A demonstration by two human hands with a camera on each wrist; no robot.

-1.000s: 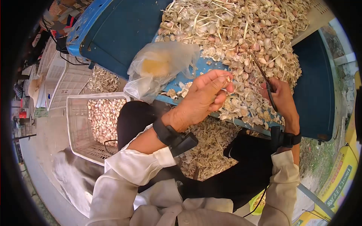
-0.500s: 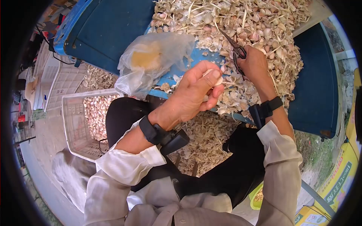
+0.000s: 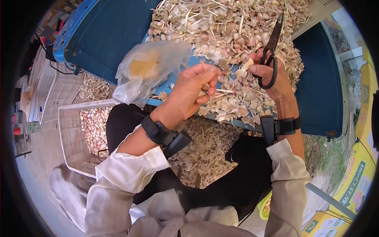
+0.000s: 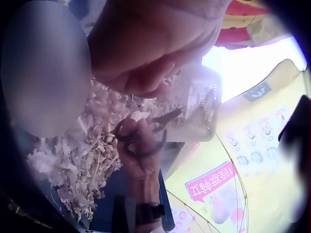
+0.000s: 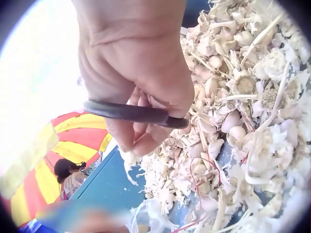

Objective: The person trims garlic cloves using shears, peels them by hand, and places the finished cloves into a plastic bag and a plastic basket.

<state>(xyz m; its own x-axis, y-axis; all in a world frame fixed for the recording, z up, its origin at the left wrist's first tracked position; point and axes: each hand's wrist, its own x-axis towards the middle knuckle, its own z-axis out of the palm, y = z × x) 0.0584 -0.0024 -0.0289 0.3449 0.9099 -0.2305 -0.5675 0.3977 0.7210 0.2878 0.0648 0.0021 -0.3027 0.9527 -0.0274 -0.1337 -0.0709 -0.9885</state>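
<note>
- Your left hand [image 3: 191, 89] is curled, with thumb and forefinger pinching a small garlic piece [image 3: 205, 87] just above the near edge of the blue table [image 3: 106, 35]. A thin stalk pokes out of the pinch toward your other hand.
- Your right hand [image 3: 276, 79] grips the black scissors [image 3: 272, 43], and the blades point up and away from you over the pile.
- In the right wrist view, your fingers [image 5: 146, 136] are wrapped tightly round one dark loop of the scissors.
- A pale clove [image 3: 248, 64] sits at the thumb tip of your right hand, just beside the scissor loops. I cannot tell how firmly you hold it.
- Your two hands are near each other but apart, both over loose skins and stalks.
- The garlic heap [image 3: 229, 27] covers the table beyond your hands.
- A crumpled clear plastic bag [image 3: 148, 67] lies on the table, just to the left of your left hand.
- A white crate [image 3: 75, 130] holding cloves stands on the ground beside your left knee, lower than the table.
</note>
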